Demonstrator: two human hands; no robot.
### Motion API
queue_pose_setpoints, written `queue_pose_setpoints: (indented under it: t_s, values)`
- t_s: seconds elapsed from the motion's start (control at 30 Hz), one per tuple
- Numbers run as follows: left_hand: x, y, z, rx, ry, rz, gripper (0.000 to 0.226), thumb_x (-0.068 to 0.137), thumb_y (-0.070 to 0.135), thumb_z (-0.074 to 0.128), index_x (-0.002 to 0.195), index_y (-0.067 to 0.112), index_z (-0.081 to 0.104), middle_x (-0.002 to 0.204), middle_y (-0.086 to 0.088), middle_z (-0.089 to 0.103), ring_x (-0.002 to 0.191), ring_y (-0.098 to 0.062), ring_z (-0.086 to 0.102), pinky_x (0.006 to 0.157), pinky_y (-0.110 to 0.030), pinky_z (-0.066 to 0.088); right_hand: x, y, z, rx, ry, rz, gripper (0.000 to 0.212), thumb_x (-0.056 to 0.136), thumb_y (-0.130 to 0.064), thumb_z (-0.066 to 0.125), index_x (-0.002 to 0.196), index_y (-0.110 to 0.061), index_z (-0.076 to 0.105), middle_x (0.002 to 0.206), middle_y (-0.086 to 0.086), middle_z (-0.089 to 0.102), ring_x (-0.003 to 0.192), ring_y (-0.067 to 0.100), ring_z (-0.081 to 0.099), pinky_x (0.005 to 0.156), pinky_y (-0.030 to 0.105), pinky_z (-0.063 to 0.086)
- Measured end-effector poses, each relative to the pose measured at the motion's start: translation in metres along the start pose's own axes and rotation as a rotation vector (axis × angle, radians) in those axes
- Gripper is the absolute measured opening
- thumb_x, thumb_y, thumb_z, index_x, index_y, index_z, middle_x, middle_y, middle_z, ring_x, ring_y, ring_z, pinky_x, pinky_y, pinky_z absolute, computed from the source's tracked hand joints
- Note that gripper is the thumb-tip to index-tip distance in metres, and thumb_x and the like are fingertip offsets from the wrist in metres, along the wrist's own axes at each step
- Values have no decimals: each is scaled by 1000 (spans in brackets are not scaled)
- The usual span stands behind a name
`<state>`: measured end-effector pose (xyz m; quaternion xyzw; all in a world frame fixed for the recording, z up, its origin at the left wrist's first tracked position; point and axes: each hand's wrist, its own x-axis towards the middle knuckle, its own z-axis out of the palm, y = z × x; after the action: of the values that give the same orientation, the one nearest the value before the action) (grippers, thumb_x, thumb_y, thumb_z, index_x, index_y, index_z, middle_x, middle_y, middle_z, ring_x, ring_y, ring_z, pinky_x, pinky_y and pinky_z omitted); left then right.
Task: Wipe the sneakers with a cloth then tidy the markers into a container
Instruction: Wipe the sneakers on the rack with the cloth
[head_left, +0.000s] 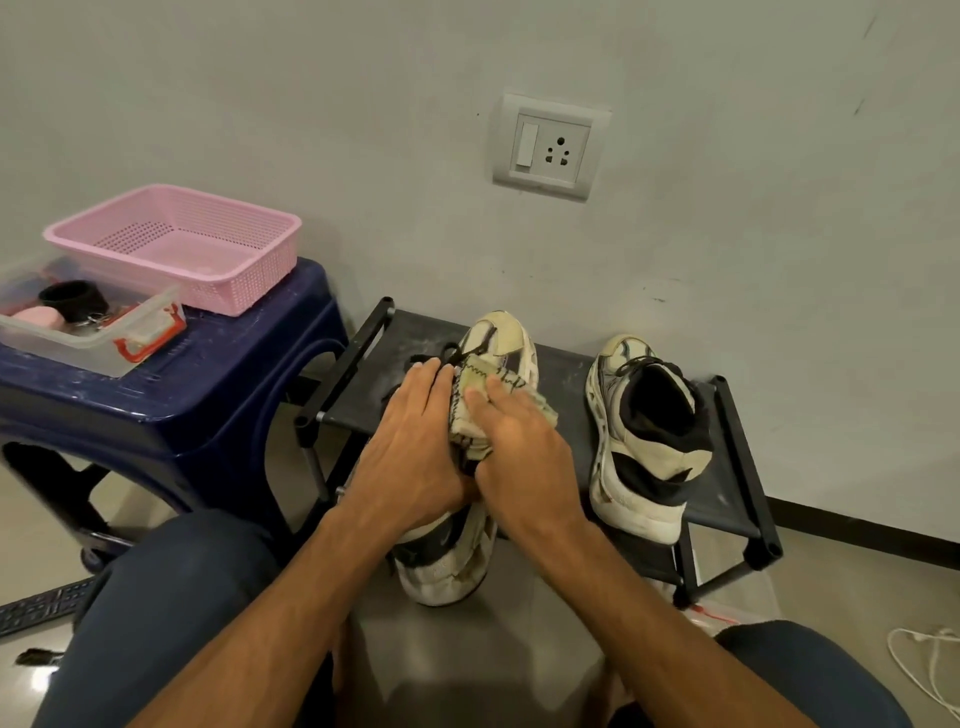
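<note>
Two white and black sneakers sit on a low black rack (727, 493). The left sneaker (506, 340) lies under both my hands, toe toward the wall, heel (447, 566) hanging over the rack's front. A folded beige cloth (475, 387) with black stitching lies on top of it. My right hand (519, 447) presses the cloth down with fingers laid flat over it. My left hand (410, 441) rests on the sneaker's left side, fingertips touching the cloth's edge. The right sneaker (644, 436) stands apart, untouched. No markers are clearly visible.
A dark blue plastic stool (171, 405) at the left carries a pink mesh basket (176, 244) and a clear box (88, 322) with small items. A wall socket (550, 148) is above. A keyboard (44, 605) and a white cable (924, 660) lie on the floor.
</note>
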<state>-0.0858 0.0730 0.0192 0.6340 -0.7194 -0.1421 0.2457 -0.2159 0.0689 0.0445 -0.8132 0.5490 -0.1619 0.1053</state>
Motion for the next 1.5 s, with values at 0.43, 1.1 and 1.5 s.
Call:
queue_pose_setpoints:
  t_s: [0.43,1.1,1.5]
  values:
    - [-4,0,2,44,17,-19,127,62,60,78,154,16,1,161,4,-3,148,-15,-4,121,-40,15,45,34,1,-127,185,36,69,91,5,46,153,-20,27,161,4,21,145,27,24,113,41,32]
    - [-8,2,9,158,31,28,124,66,61,74,154,15,-1,162,-2,-5,147,-16,-13,120,-35,-4,22,15,6,-176,160,-107,60,89,3,53,147,-10,40,155,10,35,143,36,28,109,43,38]
    - [-9,2,10,191,16,28,121,69,62,70,153,21,-6,161,2,-10,146,-15,-17,117,-33,-11,76,65,-15,167,146,78,72,86,9,50,148,-26,39,148,-1,46,132,21,47,110,42,40]
